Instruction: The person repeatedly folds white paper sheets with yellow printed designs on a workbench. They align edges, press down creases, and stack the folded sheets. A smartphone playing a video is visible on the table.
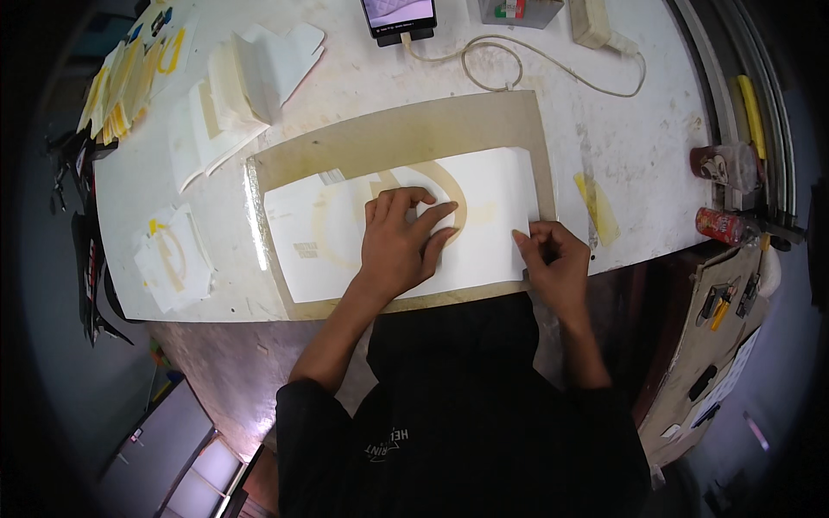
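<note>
Head view shows your left hand (399,242) pressed flat on the white rectangular sticker sheet (345,246) atop the brown board (406,129), right hand (553,259) pinching its right edge, peeling barely begun.

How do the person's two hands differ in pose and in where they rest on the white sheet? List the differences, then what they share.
1. The left hand lies flat, fingers spread, on the middle of the white sheet; the right hand is curled at its right edge.
2. The left hand covers the tan arc; the right hand lies clear of it.
Both touch the sheet on the brown board.
</note>
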Demonstrator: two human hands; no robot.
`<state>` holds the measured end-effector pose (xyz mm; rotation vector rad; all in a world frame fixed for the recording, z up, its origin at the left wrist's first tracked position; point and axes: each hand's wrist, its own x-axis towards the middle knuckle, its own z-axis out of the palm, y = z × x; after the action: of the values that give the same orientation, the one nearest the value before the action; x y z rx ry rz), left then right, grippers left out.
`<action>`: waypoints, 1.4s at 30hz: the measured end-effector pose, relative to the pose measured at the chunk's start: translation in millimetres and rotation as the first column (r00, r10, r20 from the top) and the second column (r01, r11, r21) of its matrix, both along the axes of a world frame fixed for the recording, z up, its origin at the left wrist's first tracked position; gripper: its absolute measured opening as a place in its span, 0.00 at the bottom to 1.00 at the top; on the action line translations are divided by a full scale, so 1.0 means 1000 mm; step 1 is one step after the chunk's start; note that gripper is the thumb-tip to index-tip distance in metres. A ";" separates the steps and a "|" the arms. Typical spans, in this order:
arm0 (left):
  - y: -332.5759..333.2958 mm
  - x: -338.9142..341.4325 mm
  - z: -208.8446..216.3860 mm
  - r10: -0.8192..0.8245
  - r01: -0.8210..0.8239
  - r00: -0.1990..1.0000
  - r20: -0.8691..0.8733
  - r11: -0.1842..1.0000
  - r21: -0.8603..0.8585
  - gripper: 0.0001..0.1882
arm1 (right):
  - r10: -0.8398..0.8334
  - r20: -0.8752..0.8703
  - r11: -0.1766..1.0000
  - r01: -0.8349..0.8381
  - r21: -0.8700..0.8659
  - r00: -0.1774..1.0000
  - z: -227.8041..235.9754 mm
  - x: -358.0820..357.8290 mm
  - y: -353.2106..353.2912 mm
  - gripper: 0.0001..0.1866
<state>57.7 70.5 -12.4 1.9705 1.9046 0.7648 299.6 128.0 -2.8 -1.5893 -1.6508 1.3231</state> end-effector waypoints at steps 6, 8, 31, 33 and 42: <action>0.003 -0.003 0.005 0.088 -0.078 0.981 0.173 0.995 -0.061 0.16 | 0.152 0.025 0.909 -0.149 0.389 0.988 0.024 -0.036 -0.025 0.13; 0.004 -0.009 0.003 0.112 -0.092 0.944 0.311 0.993 -0.078 0.15 | 0.229 0.072 0.849 -0.235 0.473 0.971 0.024 -0.048 -0.028 0.15; 0.003 -0.015 0.012 0.217 -0.028 0.819 0.532 0.940 -0.341 0.07 | 0.272 0.070 0.825 -0.270 0.496 0.960 0.011 -0.055 -0.034 0.31; 0.004 -0.012 0.011 0.239 -0.053 0.786 0.570 0.945 -0.323 0.08 | 0.280 0.078 0.819 -0.281 0.500 0.957 0.012 -0.055 -0.032 0.31; 0.006 -0.010 0.018 0.209 -0.043 0.824 0.526 0.950 -0.310 0.10 | 0.313 -0.056 0.868 -0.262 0.421 0.948 0.016 -0.044 -0.025 0.30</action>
<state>47.2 76.1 5.2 1.2694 1.6770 0.9146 255.2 103.0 12.9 -1.0251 -1.9851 1.0848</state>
